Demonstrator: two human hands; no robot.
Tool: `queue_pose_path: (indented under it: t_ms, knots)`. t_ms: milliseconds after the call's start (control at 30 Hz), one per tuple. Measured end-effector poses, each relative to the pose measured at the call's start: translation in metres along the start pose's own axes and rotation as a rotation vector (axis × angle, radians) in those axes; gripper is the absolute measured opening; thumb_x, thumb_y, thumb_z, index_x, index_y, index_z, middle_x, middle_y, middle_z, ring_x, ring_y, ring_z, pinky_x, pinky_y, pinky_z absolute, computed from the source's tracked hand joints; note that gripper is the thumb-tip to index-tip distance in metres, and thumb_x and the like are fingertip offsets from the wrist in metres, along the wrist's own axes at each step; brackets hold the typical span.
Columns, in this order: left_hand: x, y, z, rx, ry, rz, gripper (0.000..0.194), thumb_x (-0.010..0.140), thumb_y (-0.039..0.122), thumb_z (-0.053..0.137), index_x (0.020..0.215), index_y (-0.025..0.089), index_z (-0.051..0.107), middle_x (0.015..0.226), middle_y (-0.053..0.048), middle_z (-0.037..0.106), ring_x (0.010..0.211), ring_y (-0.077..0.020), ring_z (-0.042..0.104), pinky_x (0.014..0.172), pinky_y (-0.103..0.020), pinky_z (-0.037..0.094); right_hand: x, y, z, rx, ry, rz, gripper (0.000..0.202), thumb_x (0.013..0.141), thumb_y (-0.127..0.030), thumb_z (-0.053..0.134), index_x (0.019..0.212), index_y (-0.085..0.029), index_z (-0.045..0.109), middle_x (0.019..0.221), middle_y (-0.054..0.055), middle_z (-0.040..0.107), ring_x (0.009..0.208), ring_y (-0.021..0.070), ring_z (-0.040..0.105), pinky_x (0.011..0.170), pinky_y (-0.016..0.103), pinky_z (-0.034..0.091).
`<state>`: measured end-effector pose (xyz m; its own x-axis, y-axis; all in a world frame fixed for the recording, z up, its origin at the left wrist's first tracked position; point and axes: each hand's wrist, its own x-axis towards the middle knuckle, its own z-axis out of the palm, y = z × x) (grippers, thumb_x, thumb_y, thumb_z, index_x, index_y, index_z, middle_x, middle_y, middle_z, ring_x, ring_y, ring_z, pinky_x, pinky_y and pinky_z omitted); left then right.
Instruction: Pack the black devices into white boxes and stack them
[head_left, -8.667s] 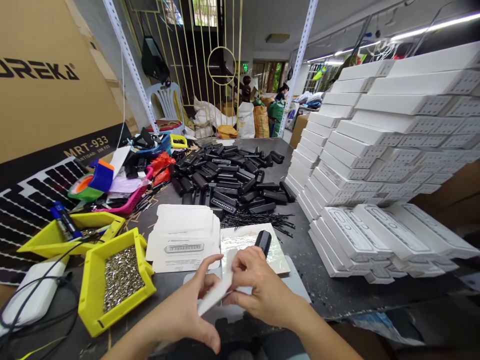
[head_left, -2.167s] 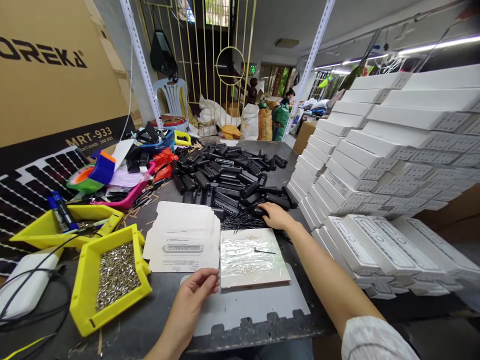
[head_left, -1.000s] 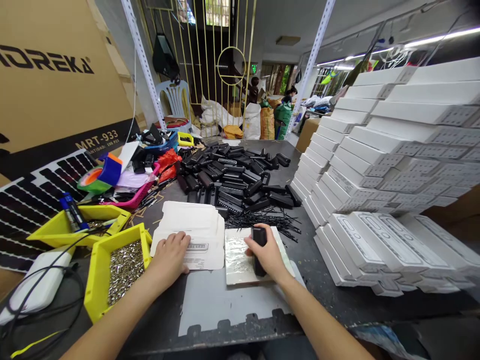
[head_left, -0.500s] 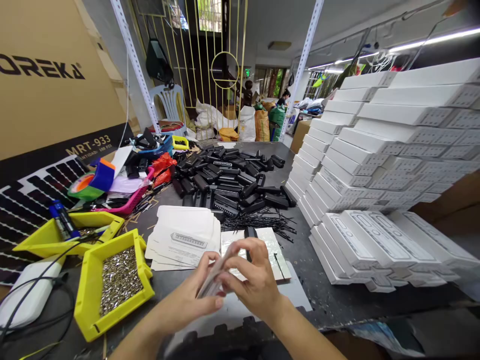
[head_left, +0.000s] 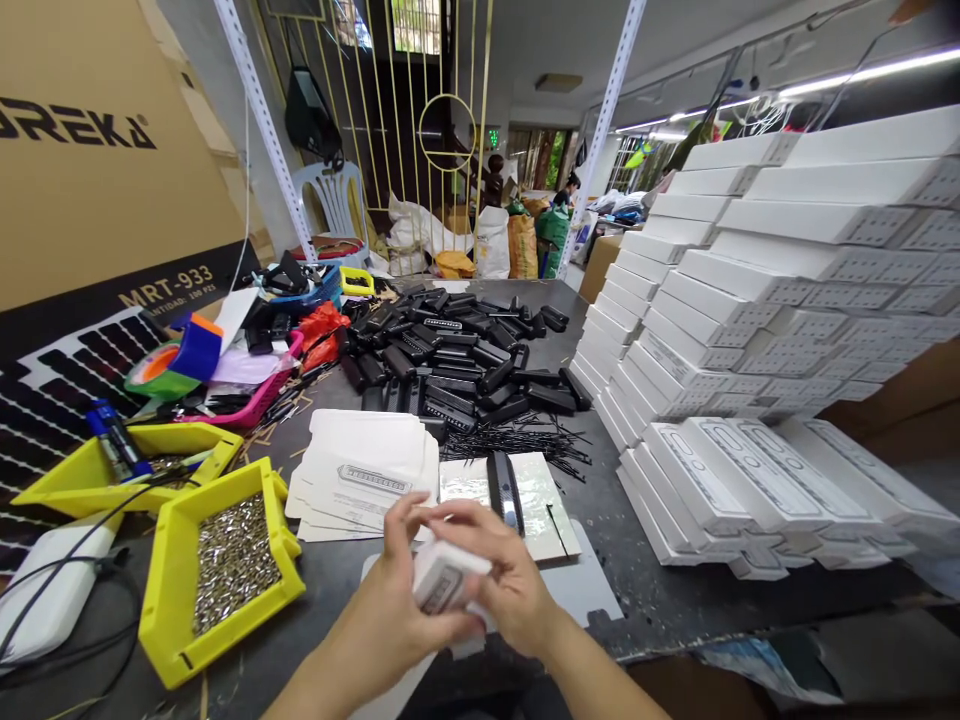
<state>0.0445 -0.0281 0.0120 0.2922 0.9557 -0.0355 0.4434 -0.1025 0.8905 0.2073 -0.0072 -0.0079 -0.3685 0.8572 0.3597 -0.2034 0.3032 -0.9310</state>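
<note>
Both hands come together in front of the pad (head_left: pixel 538 485), forearms entering from the lower edge. The left hand (head_left: pixel 382 605) is curved in a C, thumb below and fingers above, grasping the left side of the carton (head_left: pixel 444 578); the right hand (head_left: pixel 514 570) bends over the opposite side, its fingers closed on the card. The carton, of thin white card with a printed outline on one face, lies between the palms, tilted. On the pad, which is flat and coated with shiny, wrinkled film, rest a ribbed black bar (head_left: pixel 505 490) and a thin black tie (head_left: pixel 559 530). Left of the pad, flat printed blanks (head_left: pixel 367 435) lie fanned; beyond it, glossy black bars (head_left: pixel 457 355) form a heap behind loose ties (head_left: pixel 532 437). Right of it, white boxes (head_left: pixel 817 222) stand stacked, cut off by the frame. Motion blurs the carton's print, and the fingers hide much of its outline; the right fingertips are partly concealed.
</note>
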Motion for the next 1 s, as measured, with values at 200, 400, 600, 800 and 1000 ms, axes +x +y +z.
queue_pose_path:
  t_ms: [200,400,600,800,1000]
  knots:
    - [0.006,0.006,0.009,-0.097,-0.036,-0.087,0.103,0.07,0.017,0.066,0.143,0.036,-0.005,0.122,-0.005,0.055,0.097,-0.023,0.062,0.085,-0.036,0.047,-0.007,-0.01,0.008,-0.124,0.079,0.041,0.029,0.091,-0.034,0.053,0.116,-0.028,0.065,0.115,0.007,0.066,0.109,0.0227,0.06,0.095,0.04,0.047]
    - [0.007,-0.015,-0.003,-0.247,0.022,-0.172,0.091,0.072,0.028,0.069,0.144,0.028,0.014,0.136,-0.012,0.048,0.118,-0.0288,0.052,0.102,-0.044,0.037,0.002,-0.007,-0.037,-0.675,-0.294,-0.082,0.05,0.088,-0.014,0.045,0.135,-0.03,0.046,0.14,0.002,0.047,0.129,0.0199,0.042,0.108,0.045,0.034]
    - [0.012,-0.052,-0.032,-1.123,0.205,-0.371,0.055,0.086,0.025,0.055,0.138,0.03,0.035,0.124,-0.009,0.06,0.104,-0.0249,0.063,0.083,-0.041,0.054,0.021,-0.002,-0.099,-0.988,-0.369,-0.007,0.042,0.067,0.0,0.061,0.1,-0.025,0.065,0.13,0.005,0.055,0.128,0.029,0.042,0.108,0.058,0.022]
    - [0.021,-0.046,-0.004,-1.387,0.561,-0.42,0.033,0.086,0.026,0.058,0.119,0.02,0.054,0.114,-0.008,0.064,0.094,-0.0198,0.066,0.081,-0.039,0.058,0.011,-0.017,-0.046,-0.18,0.332,-0.128,0.045,0.079,-0.041,0.068,0.111,-0.026,0.04,0.104,0.008,0.066,0.094,0.0235,0.066,0.082,0.041,0.053]
    - [-0.001,-0.032,0.016,-0.641,0.391,-0.343,0.07,0.07,0.059,0.065,0.124,0.018,0.045,0.135,-0.018,0.046,0.125,-0.0368,0.044,0.094,-0.052,0.047,-0.003,-0.017,-0.018,-0.249,0.402,-0.127,0.047,0.071,-0.038,0.076,0.106,-0.025,0.047,0.115,0.009,0.06,0.106,0.0229,0.06,0.091,0.037,0.049]
